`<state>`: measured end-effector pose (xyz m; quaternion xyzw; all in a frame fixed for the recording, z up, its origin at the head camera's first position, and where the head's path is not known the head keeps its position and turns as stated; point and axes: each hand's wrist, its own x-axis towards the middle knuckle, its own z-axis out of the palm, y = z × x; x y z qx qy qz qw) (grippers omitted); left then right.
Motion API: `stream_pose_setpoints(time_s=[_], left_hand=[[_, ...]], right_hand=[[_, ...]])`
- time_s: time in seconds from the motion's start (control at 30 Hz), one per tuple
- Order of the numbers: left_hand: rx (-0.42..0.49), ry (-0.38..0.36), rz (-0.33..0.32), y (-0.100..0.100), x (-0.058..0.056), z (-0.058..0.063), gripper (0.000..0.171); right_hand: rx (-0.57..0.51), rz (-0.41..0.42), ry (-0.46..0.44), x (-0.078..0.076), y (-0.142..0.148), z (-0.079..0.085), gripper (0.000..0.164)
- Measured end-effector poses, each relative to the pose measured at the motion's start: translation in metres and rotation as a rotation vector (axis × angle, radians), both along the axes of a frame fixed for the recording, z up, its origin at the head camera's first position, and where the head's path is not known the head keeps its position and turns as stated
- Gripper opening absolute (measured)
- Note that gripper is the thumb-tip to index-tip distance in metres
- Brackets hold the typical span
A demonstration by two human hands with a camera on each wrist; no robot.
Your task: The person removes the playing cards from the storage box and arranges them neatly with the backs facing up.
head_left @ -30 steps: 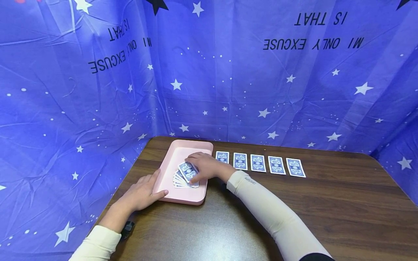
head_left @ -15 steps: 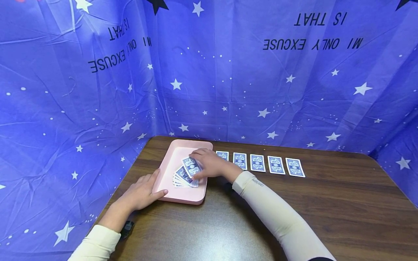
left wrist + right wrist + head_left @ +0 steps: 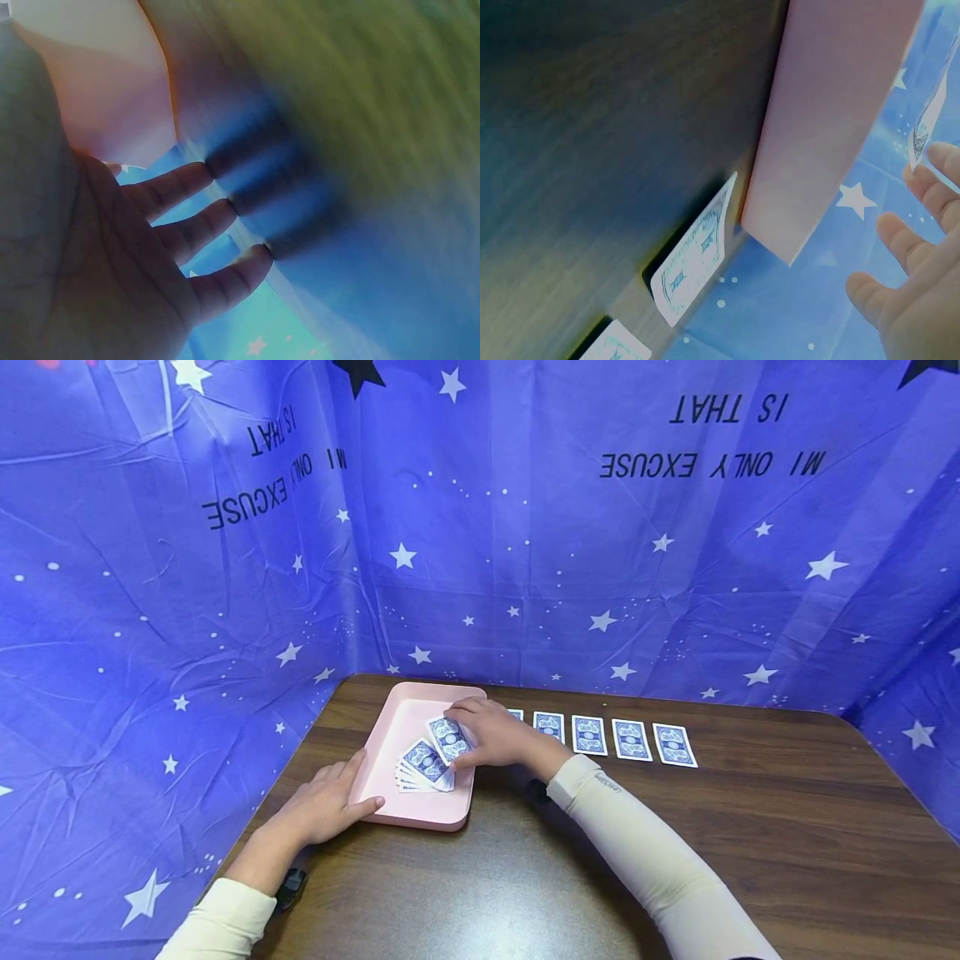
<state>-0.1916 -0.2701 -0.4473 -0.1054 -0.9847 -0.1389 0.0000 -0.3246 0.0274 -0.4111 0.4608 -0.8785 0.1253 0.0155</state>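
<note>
My right hand [image 3: 495, 735] pinches a blue-backed playing card [image 3: 448, 739], back side up and tilted, above the pink tray [image 3: 408, 702]. In the right wrist view, the same card [image 3: 930, 112] shows nearly edge-on at the fingertips. Below it in the tray lies a fanned pile of playing cards [image 3: 422, 766], backs up. My left hand [image 3: 318, 802] rests against the tray's left side, its thumb by the near left corner. The left wrist view shows that hand's [image 3: 112, 247] fingers extended, with the tray wall behind.
Right of the tray, several face-down playing cards [image 3: 588, 736] form a row along the back of the brown wooden table [image 3: 787, 810]. My right hand partly covers the nearest one. A blue star-patterned curtain [image 3: 525, 568] hangs behind and on both sides.
My right hand has lifted the top card off the pile and drawn it back and to the right. More of the pile now shows. The left hand stays put.
</note>
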Motion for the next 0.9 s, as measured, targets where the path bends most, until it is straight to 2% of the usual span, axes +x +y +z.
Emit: stream_pose_setpoints(time_s=[0.2,0.9], left_hand=[[-0.004,-0.005,0.005,0.0,0.0,-0.001,0.098],[0.008,0.024,-0.015,-0.001,0.001,-0.001,0.096]], right_hand=[[-0.062,-0.005,-0.011,0.001,0.012,0.003,0.089],[-0.087,-0.117,-0.018,-0.005,0.07,0.006,0.089]])
